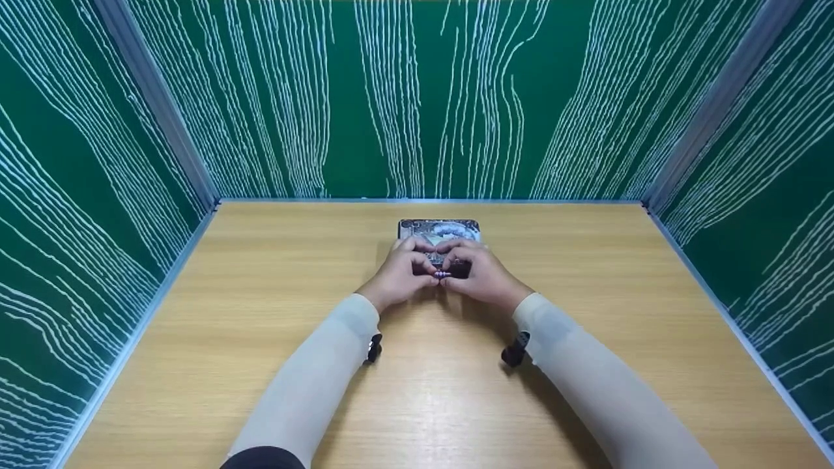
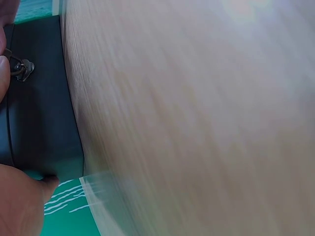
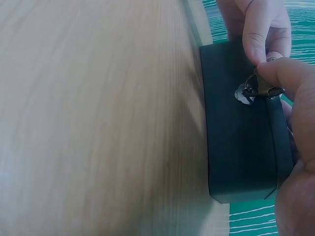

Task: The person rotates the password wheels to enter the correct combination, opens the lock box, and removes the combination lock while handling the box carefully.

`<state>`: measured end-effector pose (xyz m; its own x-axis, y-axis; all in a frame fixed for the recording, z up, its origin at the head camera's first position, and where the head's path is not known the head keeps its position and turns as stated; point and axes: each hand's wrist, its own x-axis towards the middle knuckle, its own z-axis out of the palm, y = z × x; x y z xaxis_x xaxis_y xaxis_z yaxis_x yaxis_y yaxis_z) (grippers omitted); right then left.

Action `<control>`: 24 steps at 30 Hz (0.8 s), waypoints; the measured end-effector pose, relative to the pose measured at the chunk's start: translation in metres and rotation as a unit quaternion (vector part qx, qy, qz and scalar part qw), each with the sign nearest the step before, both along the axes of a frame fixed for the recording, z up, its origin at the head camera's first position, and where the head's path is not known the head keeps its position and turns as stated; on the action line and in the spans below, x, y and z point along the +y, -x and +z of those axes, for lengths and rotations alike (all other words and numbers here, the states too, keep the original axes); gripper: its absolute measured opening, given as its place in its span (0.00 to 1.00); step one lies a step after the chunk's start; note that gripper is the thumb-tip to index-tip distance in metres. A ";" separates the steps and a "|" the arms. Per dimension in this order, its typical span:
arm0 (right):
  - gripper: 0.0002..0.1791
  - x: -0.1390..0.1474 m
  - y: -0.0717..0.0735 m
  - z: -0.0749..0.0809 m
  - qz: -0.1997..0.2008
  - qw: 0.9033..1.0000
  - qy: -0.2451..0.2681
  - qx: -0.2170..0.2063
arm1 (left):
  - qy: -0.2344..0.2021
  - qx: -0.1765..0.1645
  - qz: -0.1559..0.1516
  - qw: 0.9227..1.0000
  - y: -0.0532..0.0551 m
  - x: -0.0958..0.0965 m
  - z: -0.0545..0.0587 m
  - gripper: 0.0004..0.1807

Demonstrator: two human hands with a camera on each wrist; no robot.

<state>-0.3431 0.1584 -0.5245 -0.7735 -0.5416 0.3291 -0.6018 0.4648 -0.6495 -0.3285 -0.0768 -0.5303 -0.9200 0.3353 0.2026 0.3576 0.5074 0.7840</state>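
A small dark box (image 3: 236,137) stands on the table, with a patterned top (image 1: 449,228) visible in the head view. On its front is a metal clasp (image 3: 266,91) with a ring and a silvery mounting plate (image 3: 242,94). From the left, my left hand (image 1: 399,275) curls around the box corner, its thumb and forefinger pinching at the clasp. My right hand (image 1: 485,275) mirrors it, thumb and forefinger at the same clasp. Other fingers of both hands reach over the box top. In the left wrist view, fingertips partly cover the clasp.
The light wooden table (image 1: 313,365) extends around the box. Green panels (image 1: 339,130) with white wavy lines rise behind and at both sides, joined by grey posts (image 1: 163,98). A black strap device (image 1: 515,352) is at the right wrist, another (image 1: 373,349) at the left.
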 end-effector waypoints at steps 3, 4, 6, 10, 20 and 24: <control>0.08 0.000 0.000 0.001 0.004 1.000 0.003 0.004 | -0.001 0.005 -0.003 1.000 0.000 0.000 0.000 0.04; 0.08 0.000 0.000 0.002 0.005 1.000 0.004 0.004 | 0.000 0.006 -0.004 1.000 0.000 0.000 0.000 0.04; 0.08 0.000 0.000 0.002 0.003 1.000 0.003 0.000 | 0.000 0.006 -0.003 1.000 0.000 0.000 0.000 0.04; 0.07 0.000 0.000 0.001 0.003 1.000 0.002 -0.004 | -0.001 -0.001 -0.001 1.000 0.000 0.001 0.000 0.04; 0.06 0.000 -0.001 0.002 0.006 1.000 0.014 -0.013 | 0.000 -0.003 -0.001 1.000 0.000 0.001 0.001 0.04; 0.07 0.001 -0.001 0.003 0.006 1.000 0.015 -0.014 | 0.001 -0.004 -0.001 1.000 -0.001 0.001 0.002 0.04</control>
